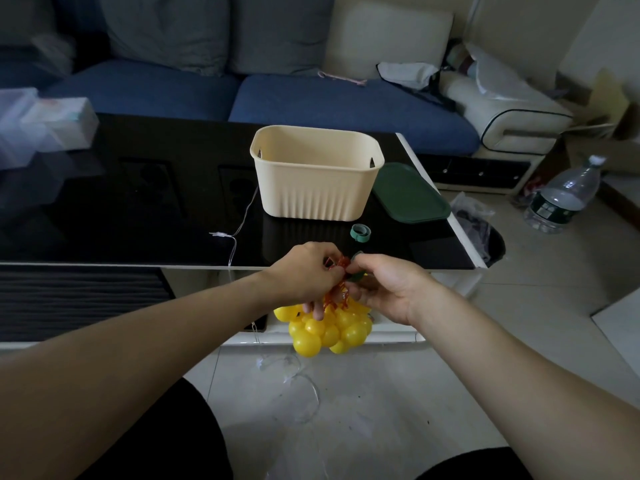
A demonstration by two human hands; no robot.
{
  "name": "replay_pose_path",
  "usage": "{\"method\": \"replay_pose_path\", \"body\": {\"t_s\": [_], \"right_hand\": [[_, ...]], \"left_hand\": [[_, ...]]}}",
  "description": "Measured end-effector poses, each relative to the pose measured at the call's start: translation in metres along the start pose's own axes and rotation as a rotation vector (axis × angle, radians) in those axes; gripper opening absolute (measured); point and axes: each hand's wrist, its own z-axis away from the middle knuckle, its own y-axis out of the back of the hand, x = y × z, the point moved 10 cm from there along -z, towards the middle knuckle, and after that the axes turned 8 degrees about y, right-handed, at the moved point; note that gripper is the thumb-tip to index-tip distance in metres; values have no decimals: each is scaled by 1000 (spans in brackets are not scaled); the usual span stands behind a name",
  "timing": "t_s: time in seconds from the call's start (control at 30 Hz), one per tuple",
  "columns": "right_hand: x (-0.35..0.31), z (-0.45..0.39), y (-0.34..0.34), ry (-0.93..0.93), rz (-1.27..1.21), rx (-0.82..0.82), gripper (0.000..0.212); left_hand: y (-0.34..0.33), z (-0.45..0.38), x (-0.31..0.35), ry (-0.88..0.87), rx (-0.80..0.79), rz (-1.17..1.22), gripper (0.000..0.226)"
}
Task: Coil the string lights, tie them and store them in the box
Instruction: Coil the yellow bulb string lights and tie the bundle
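A bunch of yellow ball string lights (325, 329) with orange-red tops hangs below the front edge of the black table. My left hand (308, 275) grips the gathered tops of the bunch. Touching it from the right, my right hand (381, 285) pinches a dark green tie strap (356, 276) at the bunch's top. A clear wire (239, 223) trails from the bunch across the table. The beige box (317, 174) stands open and empty on the table beyond my hands. A second green strap, rolled up (360, 233), lies in front of the box.
A dark green lid (410, 195) lies right of the box. White boxes (45, 126) sit at the table's far left. On the floor at right are a plastic water bottle (564, 195) and a black bin with a bag (485, 233). A blue sofa (311, 98) is behind.
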Motion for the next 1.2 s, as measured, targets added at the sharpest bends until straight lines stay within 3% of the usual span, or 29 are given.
{"method": "replay_pose_path", "body": {"t_s": [0.2,0.33,0.6,0.73,1.1,1.2], "right_hand": [[-10,0,3,122,199,22,14],[-12,2,-1,179,145,1,17],[6,4,-10,-18,-69,-57,19],[12,-1,-13,-61,-81,-88,1],[9,-6,-27,-9,-20,-140,58],[8,-7,-23,-3,8,-105,51]], "left_hand": [[-3,-4,-6,33,-4,26,28],[-6,-5,-11,35,-67,145,33],[1,-3,-4,-16,-5,138,18],[6,-1,-3,-2,9,146,16],[8,1,-2,-26,-7,216,13],[4,3,2,-57,-69,194,17]]}}
